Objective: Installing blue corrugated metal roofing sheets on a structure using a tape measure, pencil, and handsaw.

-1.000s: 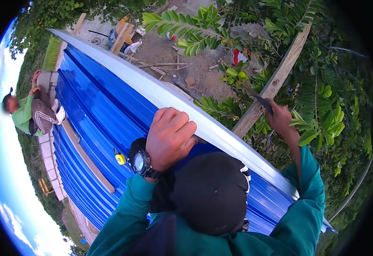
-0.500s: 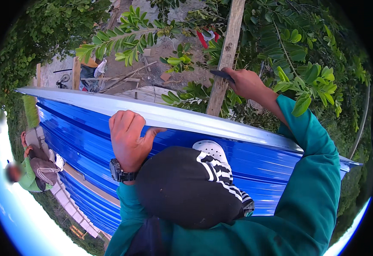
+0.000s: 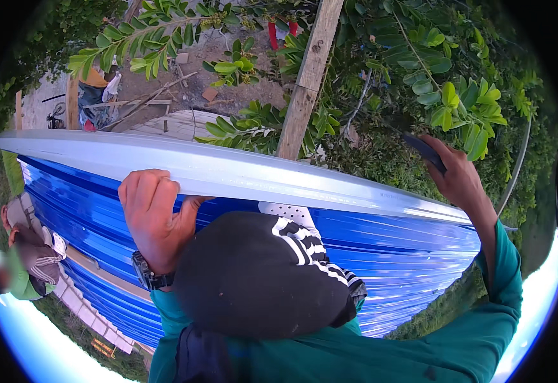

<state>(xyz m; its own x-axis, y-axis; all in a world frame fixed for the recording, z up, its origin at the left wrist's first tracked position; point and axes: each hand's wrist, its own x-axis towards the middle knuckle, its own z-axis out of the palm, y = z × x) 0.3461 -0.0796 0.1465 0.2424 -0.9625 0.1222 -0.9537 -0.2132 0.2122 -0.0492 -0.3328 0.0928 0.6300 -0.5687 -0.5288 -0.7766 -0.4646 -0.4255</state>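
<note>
A wooden post point(image 3: 309, 80) rises behind the roof edge among leafy branches point(image 3: 445, 83), just beside the ridge cap. Another person point(image 3: 27, 255) crouches at the far left, beside the blue roofing point(image 3: 407, 255). A black knee point(image 3: 260, 274) fills the middle. The left hand point(image 3: 154, 214) curls closed over the pale metal ridge cap point(image 3: 228, 171), which runs along the top of the roofing. The right hand point(image 3: 461, 179) is closed around a dark tool point(image 3: 422, 150) past the cap's right end.

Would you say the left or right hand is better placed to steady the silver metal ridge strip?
Probably the left hand: it already grips the silver metal ridge strip, while the right hand holds a dark tool beyond it.
</note>
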